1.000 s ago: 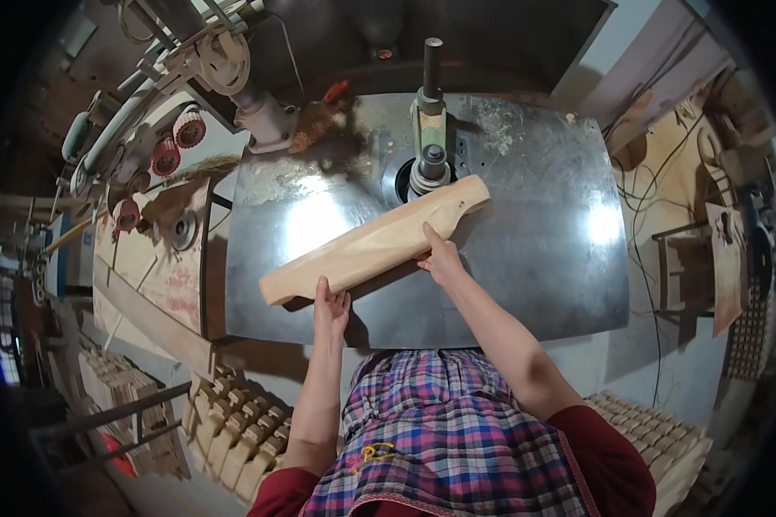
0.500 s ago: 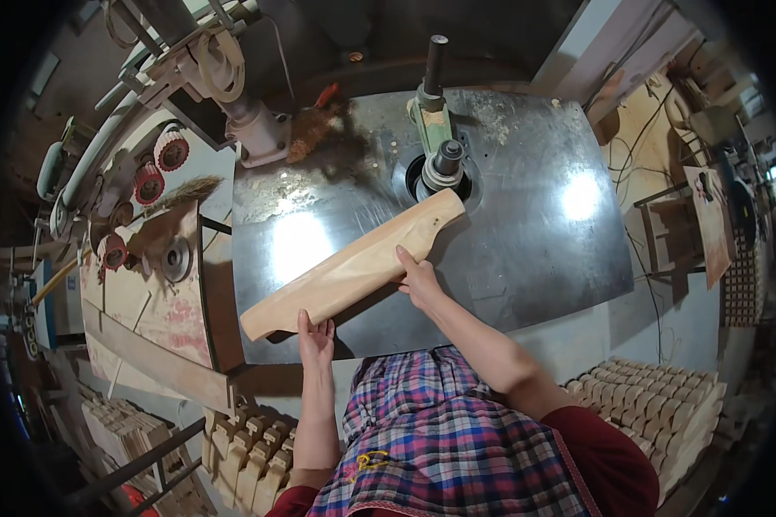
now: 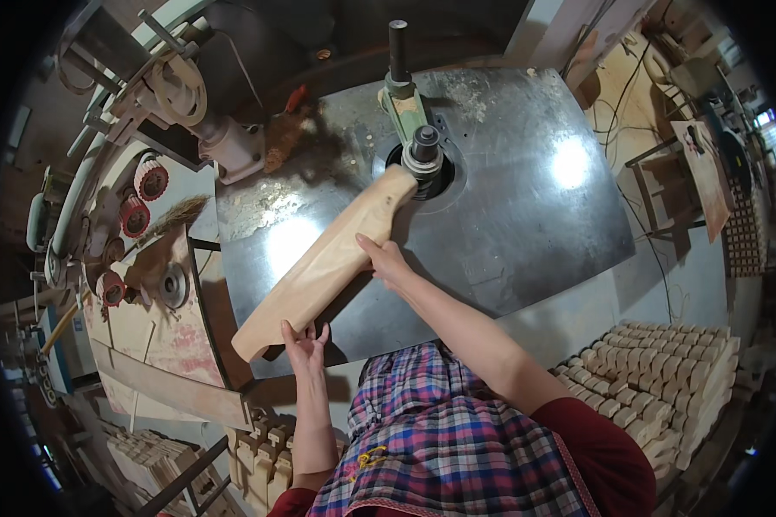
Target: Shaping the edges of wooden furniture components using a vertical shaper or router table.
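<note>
A long pale wooden piece [image 3: 323, 267] with curved, notched ends slants across the metal machine table [image 3: 509, 241]. My left hand [image 3: 305, 346] grips its near end, thumb on top and the other fingers partly spread at its edge. Farther along, my right hand [image 3: 386, 261] holds the same edge, thumb on the upper face and fingers hidden underneath. The far end of the wood lies right beside the upright spindle [image 3: 424, 155], overlapping the rim of the round opening; whether they touch I cannot tell.
Behind the spindle stands a green arm [image 3: 405, 112] with a dark post. A brush [image 3: 284, 133] lies at the back left near a grey machine column [image 3: 233, 151]. Stacked wooden pieces [image 3: 655, 379] stand at right, more blocks [image 3: 263, 457] at lower left. A side bench [image 3: 164, 336] is at left.
The wooden piece has turned to a steeper slant, its far end shifting left along the spindle. Both hands moved with it, and the whole view has shifted a little.
</note>
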